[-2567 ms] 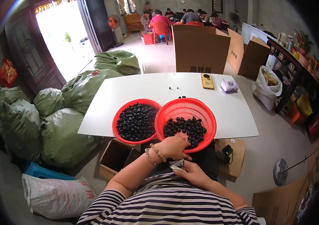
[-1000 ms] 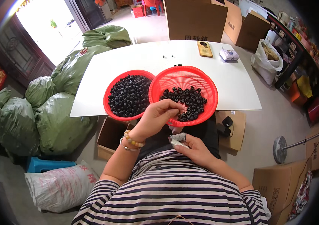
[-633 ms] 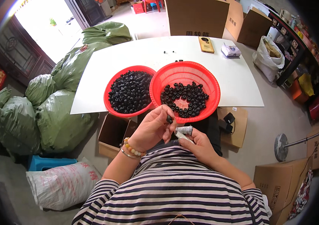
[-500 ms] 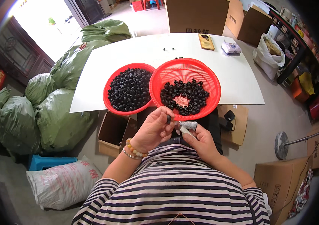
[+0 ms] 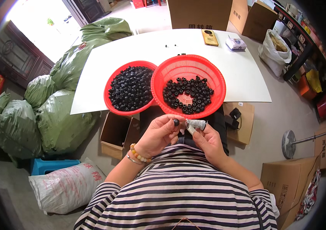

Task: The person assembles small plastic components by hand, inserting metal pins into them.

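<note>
My left hand [image 5: 158,132] pinches a small round black piece [image 5: 176,122] between thumb and fingertips. Close beside it, my right hand [image 5: 207,140] has thumb and index finger pressed together. Grey wrapping [image 5: 196,124] covers that index finger, and a whitish cover [image 5: 191,129] is at the thumb tip; what they grip, if anything, is too small to make out. Just beyond the hands, a red slotted basket [image 5: 217,82] holds a loose layer of black pieces with round openings. To its left, a red basin [image 5: 108,105] is heaped with similar pieces.
Both containers stand at the near edge of a white table [image 5: 243,84]. A yellow phone [image 5: 210,37] and a tissue pack [image 5: 235,43] lie at its far right. Green sacks [image 5: 61,126] crowd the left side. An open carton [image 5: 113,152] sits below the table.
Both hands have come slightly lower in view. The black piece in my left hand has shifted a little right and down, and my right hand has tilted slightly.
</note>
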Demonstrator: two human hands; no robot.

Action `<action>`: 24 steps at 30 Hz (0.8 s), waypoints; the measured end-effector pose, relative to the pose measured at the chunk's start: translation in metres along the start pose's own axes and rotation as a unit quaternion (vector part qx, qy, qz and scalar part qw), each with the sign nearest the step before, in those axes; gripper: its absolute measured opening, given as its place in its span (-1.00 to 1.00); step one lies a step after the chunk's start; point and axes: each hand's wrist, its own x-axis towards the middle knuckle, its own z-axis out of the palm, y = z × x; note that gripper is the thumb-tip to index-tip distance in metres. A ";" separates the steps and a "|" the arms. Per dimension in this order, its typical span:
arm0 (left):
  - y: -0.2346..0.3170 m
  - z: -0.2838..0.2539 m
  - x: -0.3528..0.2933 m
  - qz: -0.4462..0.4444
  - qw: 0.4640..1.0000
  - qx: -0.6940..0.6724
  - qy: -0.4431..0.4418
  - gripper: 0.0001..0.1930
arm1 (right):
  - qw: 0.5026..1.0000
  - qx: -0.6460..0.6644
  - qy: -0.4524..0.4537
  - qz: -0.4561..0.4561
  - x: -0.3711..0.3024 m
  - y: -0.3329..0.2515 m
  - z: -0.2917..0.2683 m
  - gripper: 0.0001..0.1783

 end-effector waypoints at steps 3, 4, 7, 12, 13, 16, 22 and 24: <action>-0.002 0.004 0.000 0.005 0.999 -0.001 0.047 -0.73 | 1.000 -0.022 -0.014 -0.003 0.000 -0.001 0.000 -0.63; -0.002 0.004 0.000 0.012 0.999 0.005 0.048 -0.73 | 0.999 -0.040 -0.021 -0.023 0.000 0.001 0.000 -0.63; -0.003 0.006 0.000 0.018 0.998 0.008 0.062 -0.73 | 0.996 -0.076 -0.025 -0.049 0.000 0.003 -0.001 -0.63; -0.004 0.005 0.000 0.012 0.998 0.035 0.047 -0.74 | 0.993 -0.100 -0.019 -0.059 0.000 0.004 0.001 -0.65; -0.005 0.003 0.000 0.009 0.998 0.039 0.054 -0.75 | 0.992 -0.106 -0.019 -0.063 0.000 0.004 0.002 -0.66; -0.009 -0.002 0.000 0.015 0.997 0.044 0.055 -0.77 | 0.991 -0.116 -0.014 -0.069 0.000 0.003 0.004 -0.68; -0.012 -0.001 0.000 0.037 0.995 0.062 0.067 -0.82 | 0.989 -0.128 -0.006 -0.071 0.001 0.003 0.004 -0.70; -0.011 -0.001 0.001 0.037 0.995 0.065 0.064 -0.82 | 0.990 -0.126 -0.006 -0.069 0.000 0.002 0.005 -0.71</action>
